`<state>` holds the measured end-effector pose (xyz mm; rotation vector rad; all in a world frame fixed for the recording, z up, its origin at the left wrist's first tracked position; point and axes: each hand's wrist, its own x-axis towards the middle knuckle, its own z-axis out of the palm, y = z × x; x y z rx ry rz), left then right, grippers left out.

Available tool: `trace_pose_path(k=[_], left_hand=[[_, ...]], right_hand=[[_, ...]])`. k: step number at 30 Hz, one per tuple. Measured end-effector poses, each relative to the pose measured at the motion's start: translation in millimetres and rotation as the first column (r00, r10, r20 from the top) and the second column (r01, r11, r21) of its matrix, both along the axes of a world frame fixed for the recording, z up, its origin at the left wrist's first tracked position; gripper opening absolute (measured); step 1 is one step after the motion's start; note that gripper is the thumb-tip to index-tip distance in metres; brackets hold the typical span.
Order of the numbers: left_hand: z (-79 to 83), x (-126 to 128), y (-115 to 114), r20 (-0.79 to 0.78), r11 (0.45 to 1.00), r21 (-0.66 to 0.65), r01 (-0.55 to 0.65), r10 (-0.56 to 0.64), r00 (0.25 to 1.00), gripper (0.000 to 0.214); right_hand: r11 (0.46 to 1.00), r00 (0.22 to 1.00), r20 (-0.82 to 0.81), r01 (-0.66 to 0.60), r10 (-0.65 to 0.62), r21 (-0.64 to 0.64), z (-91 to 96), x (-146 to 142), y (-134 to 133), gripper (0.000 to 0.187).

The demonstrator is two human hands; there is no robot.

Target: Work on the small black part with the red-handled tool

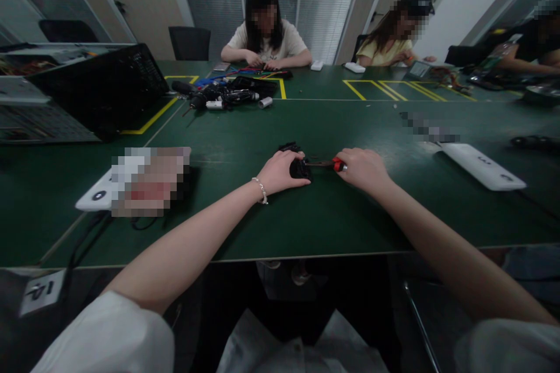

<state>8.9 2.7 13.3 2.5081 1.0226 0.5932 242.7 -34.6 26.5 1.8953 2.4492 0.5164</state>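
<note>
My left hand [282,171] is closed on a small black part [300,168] that rests on the green table [306,221]; a beaded bracelet sits on that wrist. My right hand [363,168] grips a screwdriver with a red handle [338,164], its thin shaft pointing left into the black part. Both hands lie low on the table surface, close together near its middle.
A white power strip [481,166] lies to the right, another white device [98,195] to the left. A black open computer case [100,90] stands at far left. Black parts and cables [227,93] lie further back. Other people sit across the table.
</note>
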Motion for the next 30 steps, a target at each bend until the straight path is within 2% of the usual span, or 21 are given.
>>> trace_pose_path(k=[13,30], left_hand=[[-2.3,0.1,0.5,-0.008,0.999,0.037,0.010,-0.009,1.000,0.052],[1.1,-0.1,-0.6,-0.019,1.000,-0.018,-0.004,0.003,1.000,0.053]], right_hand=[[1.000,1.000,0.015,-0.010,0.010,0.011,-0.9,-2.0,-0.9,0.022],[1.000,1.000,-0.008,0.000,0.000,-0.005,-0.8,-1.0,0.0,0.023]])
